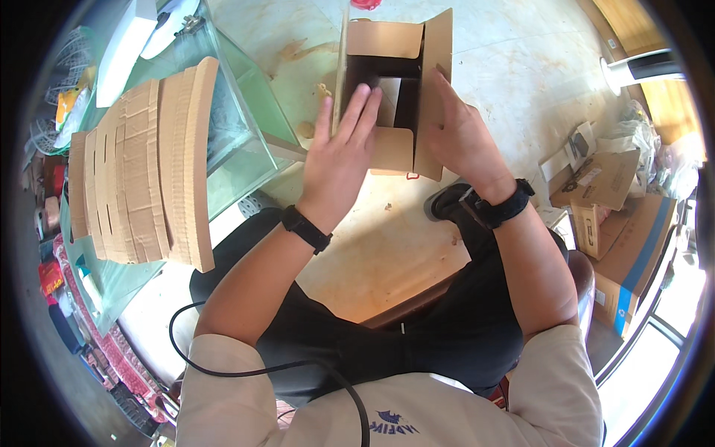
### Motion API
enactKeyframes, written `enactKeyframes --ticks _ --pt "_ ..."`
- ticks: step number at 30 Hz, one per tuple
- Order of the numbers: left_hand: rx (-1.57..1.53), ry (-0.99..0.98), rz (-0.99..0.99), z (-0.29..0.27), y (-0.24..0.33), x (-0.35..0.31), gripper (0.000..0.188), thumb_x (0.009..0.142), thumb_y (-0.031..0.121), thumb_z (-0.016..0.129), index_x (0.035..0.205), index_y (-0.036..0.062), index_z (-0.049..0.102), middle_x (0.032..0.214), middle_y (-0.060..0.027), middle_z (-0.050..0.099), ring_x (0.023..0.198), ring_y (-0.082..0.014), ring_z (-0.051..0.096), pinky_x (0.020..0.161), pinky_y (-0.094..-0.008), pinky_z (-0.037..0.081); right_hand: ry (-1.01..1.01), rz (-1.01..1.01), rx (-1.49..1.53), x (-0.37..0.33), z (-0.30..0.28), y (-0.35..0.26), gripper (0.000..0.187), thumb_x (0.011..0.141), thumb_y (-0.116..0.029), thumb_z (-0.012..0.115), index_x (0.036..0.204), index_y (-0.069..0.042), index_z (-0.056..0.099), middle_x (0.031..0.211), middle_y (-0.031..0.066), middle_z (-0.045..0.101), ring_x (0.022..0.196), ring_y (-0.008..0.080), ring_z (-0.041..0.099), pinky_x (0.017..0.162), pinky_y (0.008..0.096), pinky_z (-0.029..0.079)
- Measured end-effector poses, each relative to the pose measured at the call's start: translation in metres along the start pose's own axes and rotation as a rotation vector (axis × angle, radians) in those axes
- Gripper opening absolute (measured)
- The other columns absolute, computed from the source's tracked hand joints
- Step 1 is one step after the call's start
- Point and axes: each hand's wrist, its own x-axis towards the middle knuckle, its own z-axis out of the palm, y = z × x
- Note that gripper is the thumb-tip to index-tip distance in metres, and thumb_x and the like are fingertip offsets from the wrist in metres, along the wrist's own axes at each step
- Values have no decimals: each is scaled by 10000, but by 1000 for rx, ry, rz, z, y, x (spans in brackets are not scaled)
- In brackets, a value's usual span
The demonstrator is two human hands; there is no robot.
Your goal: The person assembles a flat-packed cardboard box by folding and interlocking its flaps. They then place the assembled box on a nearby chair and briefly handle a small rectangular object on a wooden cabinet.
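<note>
An upright cardboard box (383,39) stands on the floor between my hands with its top flaps raised. Its inside is dark, with a pale gap showing low down. My left hand (339,153) lies over the box's left near edge, fingers stretched out and a little apart. Against the outside of the right flap (433,97) rests my right hand (471,141), its fingers extended and nothing gripped in them. The right thumb is partly hidden by the flap. Both wrists wear black bands.
Slotted brown cardboard sheets (134,171) lie on a glass table (257,127) at my left. At the right are a flattened carton (596,179), a larger box with blue tape (633,257) and clear plastic bags (633,138). A black cable (253,370) crosses my lap.
</note>
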Motion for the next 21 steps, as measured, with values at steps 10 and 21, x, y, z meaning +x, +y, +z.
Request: enactKeyframes --ticks 10,21 --pt "-322 -170 -49 -5 -14 -7 668 736 175 792 1360 64 578 1229 -46 613 1196 -243 526 1122 -458 368 34 70 39 -5 7 -14 683 784 -7 559 1427 85 346 1033 372 651 1042 508 629 889 498 528" --pt "-349 -123 25 0 -1 -6 278 757 114 738 1014 106 632 941 -33 605 1003 -230 597 844 -400 487 -64 259 -429 0 -9 -3 749 787 -113 700 1470 -19 405 1425 290 425 1100 486 630 906 490 568"
